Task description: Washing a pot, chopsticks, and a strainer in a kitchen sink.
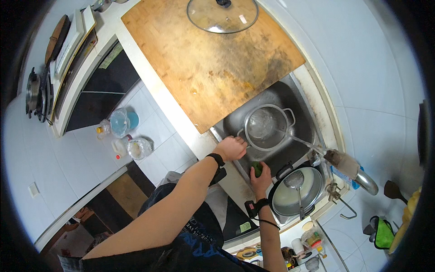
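Note:
A metal pot (266, 127) with two loop handles sits in the stainless steel sink (234, 120). My left hand (232, 148) is closed around its near handle. Water runs from the faucet (366, 183), whose spout end is wrapped in a brownish covering (340, 162), into the pot. In my right hand (261, 178) is a green scouring pad (257, 168), held low over the sink's near side, apart from the pot. Part of the pad is hidden by my fingers. Both wrists wear black bands.
Right of the sink stands a wok (282, 200) with cloudy liquid and a skimmer (294, 180). A stained wooden board (210, 68) overlaps the sink's left side, bearing a glass lid (222, 17). Bottles and jars (299, 251) stand lower right. A blue bucket (132, 119) is on the floor.

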`<state>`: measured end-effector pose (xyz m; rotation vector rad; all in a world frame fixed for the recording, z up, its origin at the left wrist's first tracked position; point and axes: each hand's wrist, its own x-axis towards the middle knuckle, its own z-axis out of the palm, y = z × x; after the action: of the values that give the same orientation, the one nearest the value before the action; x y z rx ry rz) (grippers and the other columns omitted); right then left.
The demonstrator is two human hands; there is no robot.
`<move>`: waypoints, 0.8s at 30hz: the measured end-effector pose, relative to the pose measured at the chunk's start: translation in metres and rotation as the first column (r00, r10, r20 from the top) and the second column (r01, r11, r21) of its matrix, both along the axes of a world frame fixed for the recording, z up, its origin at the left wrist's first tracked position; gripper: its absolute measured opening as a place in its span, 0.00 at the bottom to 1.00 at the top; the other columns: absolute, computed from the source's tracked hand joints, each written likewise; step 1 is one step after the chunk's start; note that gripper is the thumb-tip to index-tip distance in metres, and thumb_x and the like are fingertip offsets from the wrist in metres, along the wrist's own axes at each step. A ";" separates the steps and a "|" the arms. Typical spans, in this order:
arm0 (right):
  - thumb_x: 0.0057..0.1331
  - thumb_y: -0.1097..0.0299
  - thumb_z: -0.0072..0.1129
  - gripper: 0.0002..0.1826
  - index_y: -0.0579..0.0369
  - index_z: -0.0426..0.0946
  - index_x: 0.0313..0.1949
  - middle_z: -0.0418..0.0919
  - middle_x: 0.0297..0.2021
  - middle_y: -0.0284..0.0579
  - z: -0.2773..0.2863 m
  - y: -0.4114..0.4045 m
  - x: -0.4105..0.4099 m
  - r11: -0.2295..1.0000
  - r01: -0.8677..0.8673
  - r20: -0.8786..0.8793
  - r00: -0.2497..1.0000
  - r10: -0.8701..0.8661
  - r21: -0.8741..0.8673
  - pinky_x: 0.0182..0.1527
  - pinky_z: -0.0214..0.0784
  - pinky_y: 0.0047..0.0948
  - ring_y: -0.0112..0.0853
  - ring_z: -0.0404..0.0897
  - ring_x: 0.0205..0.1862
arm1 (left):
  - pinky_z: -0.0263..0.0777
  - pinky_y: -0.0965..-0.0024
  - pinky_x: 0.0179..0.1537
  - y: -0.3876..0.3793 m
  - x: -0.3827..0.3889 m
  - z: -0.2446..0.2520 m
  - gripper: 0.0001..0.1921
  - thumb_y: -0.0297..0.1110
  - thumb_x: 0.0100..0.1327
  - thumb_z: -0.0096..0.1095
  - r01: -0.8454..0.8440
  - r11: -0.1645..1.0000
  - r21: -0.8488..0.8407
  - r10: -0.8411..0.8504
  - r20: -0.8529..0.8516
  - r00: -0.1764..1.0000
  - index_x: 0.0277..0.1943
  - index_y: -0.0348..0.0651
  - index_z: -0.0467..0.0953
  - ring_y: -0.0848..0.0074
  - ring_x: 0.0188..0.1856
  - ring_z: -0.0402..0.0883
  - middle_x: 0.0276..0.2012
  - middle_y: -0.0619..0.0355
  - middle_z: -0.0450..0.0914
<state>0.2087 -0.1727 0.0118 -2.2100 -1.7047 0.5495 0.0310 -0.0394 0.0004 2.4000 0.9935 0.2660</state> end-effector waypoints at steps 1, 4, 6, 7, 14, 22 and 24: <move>0.57 0.56 0.60 0.23 0.60 0.71 0.46 0.75 0.42 0.50 0.000 0.000 -0.001 1.000 0.006 -0.006 1.000 -0.006 -0.017 0.43 0.70 0.37 0.43 0.75 0.45 | 0.73 0.66 0.34 0.000 -0.001 0.001 0.09 0.36 0.57 0.52 -0.002 1.000 0.004 0.002 -0.005 1.000 0.29 0.41 0.73 0.64 0.31 0.79 0.27 0.53 0.77; 0.57 0.56 0.60 0.23 0.60 0.71 0.46 0.75 0.42 0.50 -0.001 0.001 0.000 1.000 -0.003 -0.003 1.000 0.003 -0.028 0.43 0.70 0.36 0.42 0.75 0.44 | 0.73 0.66 0.34 0.001 -0.001 0.002 0.09 0.36 0.57 0.52 0.000 1.000 -0.002 0.000 -0.019 1.000 0.29 0.41 0.74 0.65 0.31 0.79 0.27 0.54 0.77; 0.57 0.55 0.60 0.24 0.60 0.71 0.45 0.76 0.42 0.49 -0.002 -0.001 0.003 0.999 0.004 0.012 1.000 -0.003 -0.048 0.42 0.71 0.35 0.42 0.75 0.44 | 0.73 0.66 0.35 0.000 0.000 0.003 0.09 0.37 0.57 0.51 0.011 1.000 -0.013 -0.011 -0.024 1.000 0.29 0.40 0.74 0.65 0.32 0.79 0.27 0.54 0.77; 0.57 0.55 0.60 0.24 0.60 0.71 0.45 0.76 0.42 0.49 -0.005 -0.003 0.004 0.999 0.005 0.017 1.000 -0.004 -0.049 0.42 0.71 0.35 0.42 0.75 0.44 | 0.73 0.66 0.35 -0.001 0.001 0.001 0.09 0.37 0.57 0.51 0.011 1.000 -0.015 -0.012 -0.018 1.000 0.29 0.40 0.74 0.65 0.32 0.79 0.27 0.54 0.77; 0.57 0.53 0.58 0.24 0.57 0.71 0.46 0.76 0.42 0.49 -0.005 -0.002 0.003 0.992 -0.006 0.015 1.000 0.008 -0.122 0.45 0.69 0.37 0.43 0.75 0.45 | 0.73 0.65 0.35 0.000 -0.001 0.002 0.09 0.36 0.57 0.52 -0.016 0.999 -0.046 0.016 -0.001 1.000 0.29 0.40 0.74 0.64 0.33 0.78 0.28 0.53 0.77; 0.57 0.55 0.60 0.22 0.57 0.71 0.46 0.75 0.41 0.51 -0.005 -0.004 0.006 1.000 -0.014 -0.070 0.997 0.013 -0.020 0.43 0.69 0.37 0.44 0.75 0.44 | 0.73 0.64 0.33 0.000 0.001 0.008 0.08 0.36 0.55 0.53 -0.001 0.999 -0.037 0.000 -0.031 1.000 0.28 0.41 0.72 0.64 0.32 0.78 0.27 0.54 0.76; 0.57 0.56 0.60 0.22 0.57 0.71 0.46 0.76 0.41 0.51 -0.007 -0.004 0.005 1.000 -0.003 -0.083 0.997 0.002 -0.011 0.43 0.69 0.37 0.43 0.75 0.44 | 0.73 0.64 0.33 0.003 0.000 0.009 0.08 0.35 0.55 0.53 0.001 0.999 -0.045 -0.002 -0.031 1.000 0.27 0.41 0.72 0.64 0.32 0.78 0.27 0.54 0.75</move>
<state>0.2133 -0.1763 0.0047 -2.1613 -1.6666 0.6437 0.0313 -0.0359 0.0095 2.3711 1.0013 0.2045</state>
